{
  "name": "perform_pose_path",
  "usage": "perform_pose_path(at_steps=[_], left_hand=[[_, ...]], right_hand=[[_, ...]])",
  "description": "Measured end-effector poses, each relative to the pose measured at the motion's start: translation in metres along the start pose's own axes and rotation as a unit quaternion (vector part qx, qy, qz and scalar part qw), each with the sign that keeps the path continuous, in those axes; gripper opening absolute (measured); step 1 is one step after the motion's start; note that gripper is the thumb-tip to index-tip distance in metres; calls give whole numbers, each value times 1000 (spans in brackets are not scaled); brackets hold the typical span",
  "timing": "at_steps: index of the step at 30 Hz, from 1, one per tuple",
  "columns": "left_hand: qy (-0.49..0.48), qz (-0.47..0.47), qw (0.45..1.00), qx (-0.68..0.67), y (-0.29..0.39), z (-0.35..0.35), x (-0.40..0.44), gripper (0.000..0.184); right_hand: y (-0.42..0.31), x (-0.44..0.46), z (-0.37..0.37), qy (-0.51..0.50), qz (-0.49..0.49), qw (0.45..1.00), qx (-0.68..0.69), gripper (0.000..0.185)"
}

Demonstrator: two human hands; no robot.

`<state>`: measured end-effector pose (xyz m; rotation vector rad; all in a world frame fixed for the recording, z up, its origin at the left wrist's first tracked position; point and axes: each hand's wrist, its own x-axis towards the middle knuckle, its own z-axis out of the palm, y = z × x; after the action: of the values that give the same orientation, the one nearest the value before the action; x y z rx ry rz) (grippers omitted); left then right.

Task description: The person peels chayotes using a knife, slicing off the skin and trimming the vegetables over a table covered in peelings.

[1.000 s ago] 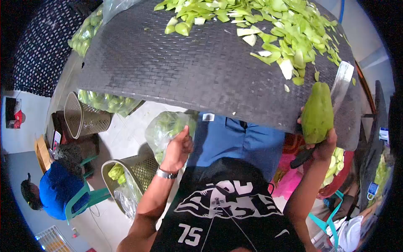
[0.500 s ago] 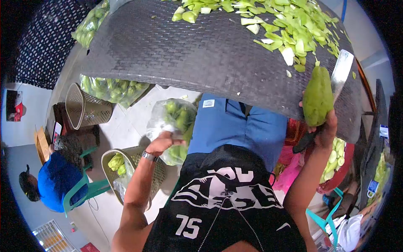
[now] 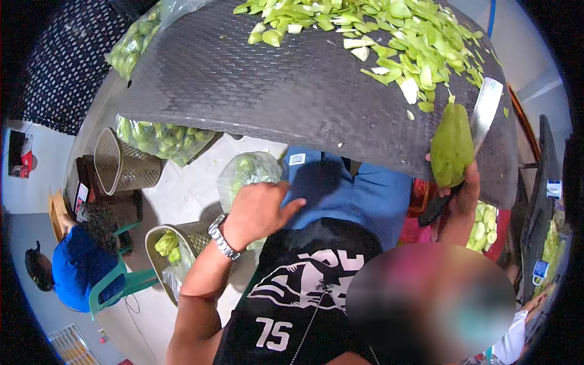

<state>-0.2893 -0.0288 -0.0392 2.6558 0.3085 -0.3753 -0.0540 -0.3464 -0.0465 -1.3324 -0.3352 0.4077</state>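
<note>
My right hand is closed around a green chayote and the dark handle of a knife, over the near right edge of the dark woven table. The knife's wide blade points up beside the chayote. My left hand, with a metal watch on its wrist, is over the near side of a clear bag of chayotes, left of my lap. Its thumb stands apart and nothing shows in it; the other fingers are partly hidden. Green peelings lie across the table's far side.
Bagged chayotes are below the table's left edge, near a mesh basket. Another basket is left of my arm. Pale pieces fill a red container at right. A person in blue is at left. A blurred patch covers the lower right.
My left hand has moved away from the bag, up and to the right, and looks larger. My right hand still holds the chayote and knife, almost in place.
</note>
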Motion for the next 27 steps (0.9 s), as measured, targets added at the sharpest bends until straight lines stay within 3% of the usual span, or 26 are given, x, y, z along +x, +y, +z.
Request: perform_pose_path(at_steps=[3, 5, 7, 9, 12, 17, 27], left_hand=[[85, 153, 984, 34, 31, -22, 17, 41], [89, 237, 967, 32, 66, -44, 24, 35], [112, 386, 916, -9, 100, -62, 26, 32], [65, 466, 867, -166, 137, -79, 12, 19], [-11, 553, 765, -330, 168, -87, -3, 21], [-61, 586, 707, -390, 186, -87, 1, 26], [-69, 550, 774, -304, 173, -93, 14, 35]], right_hand=[[2, -2, -4, 5, -3, 1000, 2, 90], [1, -4, -6, 9, 19, 999, 25, 87], [-5, -2, -3, 17, 51, 997, 58, 86], [-3, 0, -3, 3, 55, 996, 76, 84], [9, -1, -10, 13, 46, 996, 73, 84], [11, -4, -17, 19, 38, 999, 22, 86], [-3, 1, -3, -38, 12, 999, 7, 86]])
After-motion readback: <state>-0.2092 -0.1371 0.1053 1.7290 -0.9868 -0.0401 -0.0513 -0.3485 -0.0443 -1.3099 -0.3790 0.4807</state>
